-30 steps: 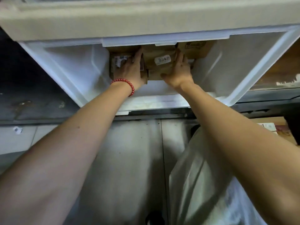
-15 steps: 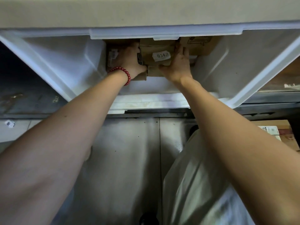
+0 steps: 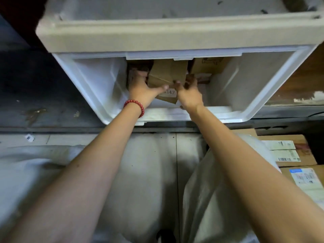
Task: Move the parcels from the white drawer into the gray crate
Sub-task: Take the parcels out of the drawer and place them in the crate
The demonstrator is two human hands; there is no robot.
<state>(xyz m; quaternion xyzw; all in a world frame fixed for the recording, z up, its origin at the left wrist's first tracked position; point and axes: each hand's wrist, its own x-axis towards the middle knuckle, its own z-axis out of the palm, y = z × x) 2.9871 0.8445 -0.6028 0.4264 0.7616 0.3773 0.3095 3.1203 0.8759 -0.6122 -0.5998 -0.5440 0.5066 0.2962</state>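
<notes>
The white drawer (image 3: 259,95) stands pulled out in front of me. Inside, both hands hold a brown cardboard parcel (image 3: 167,73) with a white number label, tilted up off the drawer floor. My left hand (image 3: 142,89), with a red bead bracelet at the wrist, grips the parcel's left side, thumb across its front. My right hand (image 3: 189,92) grips the right lower corner. Another brown parcel (image 3: 206,66) sits at the back right of the drawer. A dark parcel (image 3: 138,66) lies behind my left hand, mostly hidden. The gray crate is not in view.
A beige cabinet frame (image 3: 157,35) overhangs the drawer. Labelled cardboard boxes (image 3: 296,155) are stacked at the lower right. Grey floor and a white garment lie below my arms. A dark surface runs to the left of the drawer.
Both hands have pulled the labelled parcel forward and tipped it up from the back of the drawer. The view has shifted, showing more of the cabinet above.
</notes>
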